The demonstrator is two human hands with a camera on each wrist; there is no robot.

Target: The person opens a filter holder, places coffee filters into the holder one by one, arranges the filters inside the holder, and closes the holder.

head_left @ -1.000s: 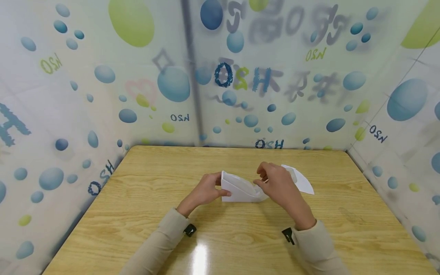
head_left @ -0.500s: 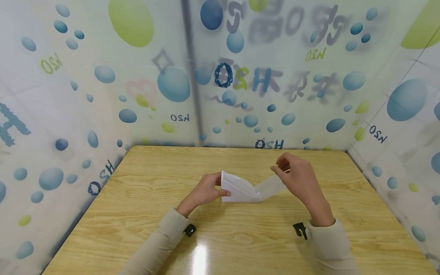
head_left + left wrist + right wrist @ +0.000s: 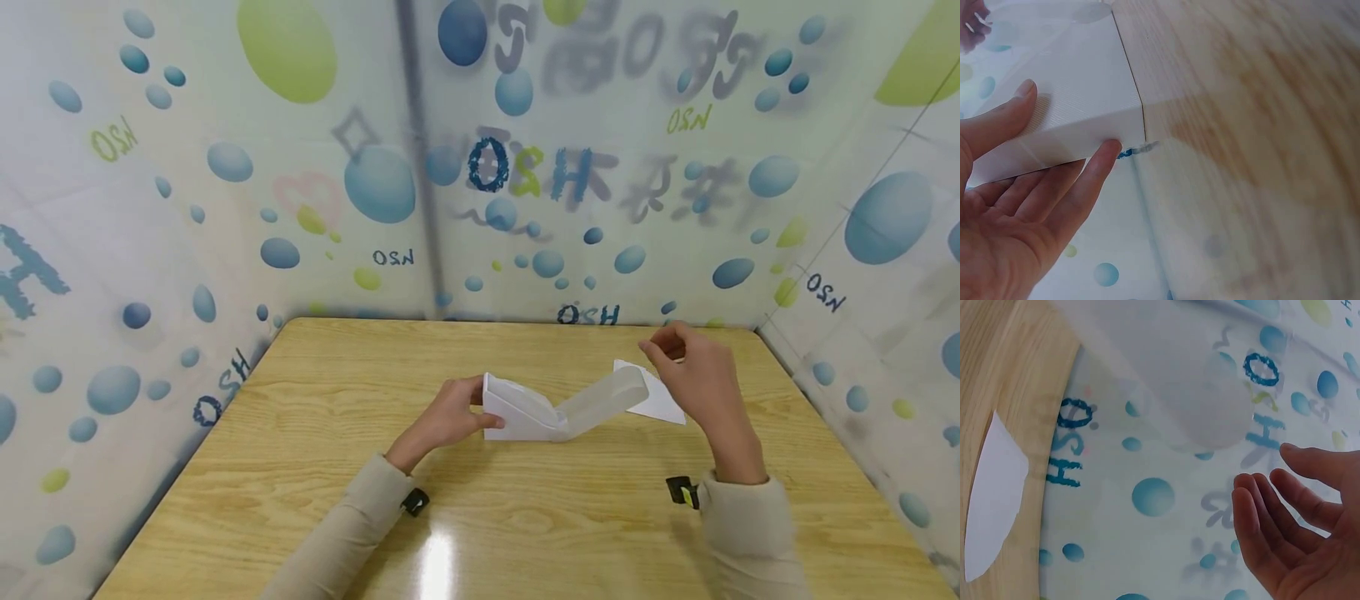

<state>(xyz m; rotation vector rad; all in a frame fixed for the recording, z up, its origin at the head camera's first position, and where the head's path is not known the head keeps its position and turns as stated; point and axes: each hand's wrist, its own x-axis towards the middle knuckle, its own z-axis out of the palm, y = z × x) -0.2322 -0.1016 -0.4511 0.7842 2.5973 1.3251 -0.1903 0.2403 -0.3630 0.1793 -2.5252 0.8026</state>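
Note:
A white box [image 3: 517,418] with a slanted top stands on the table, its translucent lid [image 3: 606,398] raised out to the right. My left hand [image 3: 452,412] grips the box's left end, thumb on the near side; in the left wrist view, the thumb presses one face of the box [image 3: 1079,69] and the fingers lie along its end. Just right of the lid's rounded tip, my right hand [image 3: 701,375] hovers above the table. In the right wrist view, that hand [image 3: 1297,531] has loosely bent fingers with nothing between them, apart from the lid [image 3: 1172,375].
Behind the lid's end lies a flat white piece [image 3: 660,400] with a curved edge, partly covered by the lid. The wooden table [image 3: 360,367] ends at a patterned curtain [image 3: 322,283] along the back and sides.
My right hand has moved right and slightly up, away from the lid's hinge side and past its tip. The left hand and the box have stayed in place.

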